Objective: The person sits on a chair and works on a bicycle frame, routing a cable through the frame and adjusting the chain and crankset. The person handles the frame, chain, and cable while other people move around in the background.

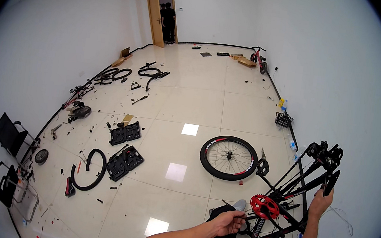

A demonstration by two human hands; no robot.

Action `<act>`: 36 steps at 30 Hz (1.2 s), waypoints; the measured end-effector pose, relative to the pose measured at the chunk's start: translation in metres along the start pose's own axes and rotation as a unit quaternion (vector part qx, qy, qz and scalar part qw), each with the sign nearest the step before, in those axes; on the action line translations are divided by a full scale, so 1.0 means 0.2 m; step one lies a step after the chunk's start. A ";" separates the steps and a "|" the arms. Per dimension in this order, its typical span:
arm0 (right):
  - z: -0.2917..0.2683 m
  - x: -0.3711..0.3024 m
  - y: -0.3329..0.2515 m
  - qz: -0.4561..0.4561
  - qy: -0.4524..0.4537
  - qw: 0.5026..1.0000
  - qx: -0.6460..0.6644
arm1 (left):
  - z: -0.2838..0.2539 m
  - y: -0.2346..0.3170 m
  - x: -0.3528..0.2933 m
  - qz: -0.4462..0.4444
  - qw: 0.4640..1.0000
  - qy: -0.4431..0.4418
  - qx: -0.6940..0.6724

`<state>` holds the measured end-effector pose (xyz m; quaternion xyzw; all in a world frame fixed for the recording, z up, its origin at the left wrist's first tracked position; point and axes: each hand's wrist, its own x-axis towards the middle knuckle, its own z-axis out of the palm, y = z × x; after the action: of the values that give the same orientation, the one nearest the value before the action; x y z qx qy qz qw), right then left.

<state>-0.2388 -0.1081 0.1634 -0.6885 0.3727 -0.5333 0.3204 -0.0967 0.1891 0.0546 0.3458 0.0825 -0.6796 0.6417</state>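
Observation:
A black bicycle frame with a red chainring, a hanging chain and pedals stands tilted in front of me, on the right. My right hand is closed around a black bar of the frame, below the gear parts at its upper end. Left of the chainring, my left hand has its fingers curled in a pinch; what lies between them is too small to make out. A thin cable loops out to the right of my right wrist. Beyond the frame, a loose wheel lies flat on the floor.
Two open black tool cases lie left of centre, near a loose tyre. Chairs line the left wall. More bicycle parts are scattered farther off. A black basket sits by the right wall. People stand at the open door.

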 end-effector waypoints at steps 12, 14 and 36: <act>0.00 0.00 0.00 0.003 -0.005 1.000 -0.016 | -0.01 0.01 0.00 0.013 0.999 0.018 -0.025; 0.01 0.00 0.02 -0.006 -0.011 1.000 -0.009 | -0.02 0.01 0.00 0.016 0.999 0.026 -0.025; 0.00 -0.01 -0.13 0.038 0.018 0.997 -0.065 | 0.10 0.06 -0.08 0.044 0.997 0.060 0.009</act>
<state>-0.2349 -0.0922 0.1839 -0.6836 0.4380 -0.5076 0.2883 -0.0939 0.1884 0.0825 0.3950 0.1001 -0.6293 0.6617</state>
